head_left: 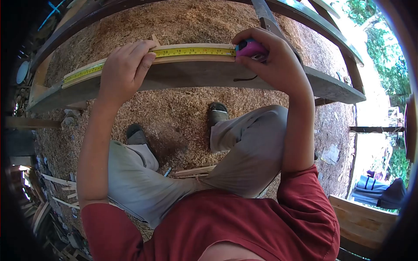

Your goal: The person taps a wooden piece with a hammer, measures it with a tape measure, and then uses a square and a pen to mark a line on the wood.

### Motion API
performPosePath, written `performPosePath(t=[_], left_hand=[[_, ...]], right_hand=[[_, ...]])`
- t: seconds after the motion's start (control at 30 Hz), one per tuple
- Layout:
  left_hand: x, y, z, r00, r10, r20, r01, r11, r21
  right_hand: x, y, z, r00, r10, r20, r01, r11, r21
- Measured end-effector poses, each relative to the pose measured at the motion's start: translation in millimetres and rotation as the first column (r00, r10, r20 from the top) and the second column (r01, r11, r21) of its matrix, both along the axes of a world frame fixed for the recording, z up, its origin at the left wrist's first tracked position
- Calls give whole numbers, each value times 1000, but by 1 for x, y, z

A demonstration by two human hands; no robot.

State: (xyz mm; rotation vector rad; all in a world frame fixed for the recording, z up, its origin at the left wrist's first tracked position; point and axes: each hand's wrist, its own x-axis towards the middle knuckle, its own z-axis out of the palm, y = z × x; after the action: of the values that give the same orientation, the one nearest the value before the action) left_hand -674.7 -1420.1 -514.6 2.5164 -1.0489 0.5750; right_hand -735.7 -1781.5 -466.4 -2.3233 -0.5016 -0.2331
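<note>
A yellow measuring tape blade [191, 51] is drawn out along a narrow wooden strip [196, 58]. The strip lies over a grey plank [187, 74]. In my right hand [278, 61] is the pink and blue tape measure case [251, 48], held at the strip's right end. My left hand [126, 65] is closed over the strip and blade near the middle, thumb and fingers pinching them. The blade reaches the strip's left end. Just behind my right hand is a saw [264, 13], its blade pointing away and its lower part partly hidden.
Wood shavings [183, 104] cover the ground around my feet. A dark beam [100, 13] runs across behind the plank. Loose wooden strips [196, 171] lie between my legs, beside a small blue stick-like thing [167, 172]. More wood pieces [41, 213] are piled at lower left.
</note>
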Motion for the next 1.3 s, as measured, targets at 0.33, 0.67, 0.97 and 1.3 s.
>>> performPosePath(t=[0.33,0.67,0.97,1.3], left_hand=[[1,-2,2,999,-23,44,24,1000,-15],[-4,-3,9,999,5,-36,-2,996,88],[-7,-6,6,997,-5,77,-1,996,85],[-13,-9,21,997,44,-66,-35,991,126]], right_hand=[[1,2,-2,994,28,107,-25,999,-29],[-6,10,6,988,-24,150,35,997,-74],[-9,14,9,983,-30,182,43,997,-67],[-10,22,13,970,-77,230,86,996,-27]])
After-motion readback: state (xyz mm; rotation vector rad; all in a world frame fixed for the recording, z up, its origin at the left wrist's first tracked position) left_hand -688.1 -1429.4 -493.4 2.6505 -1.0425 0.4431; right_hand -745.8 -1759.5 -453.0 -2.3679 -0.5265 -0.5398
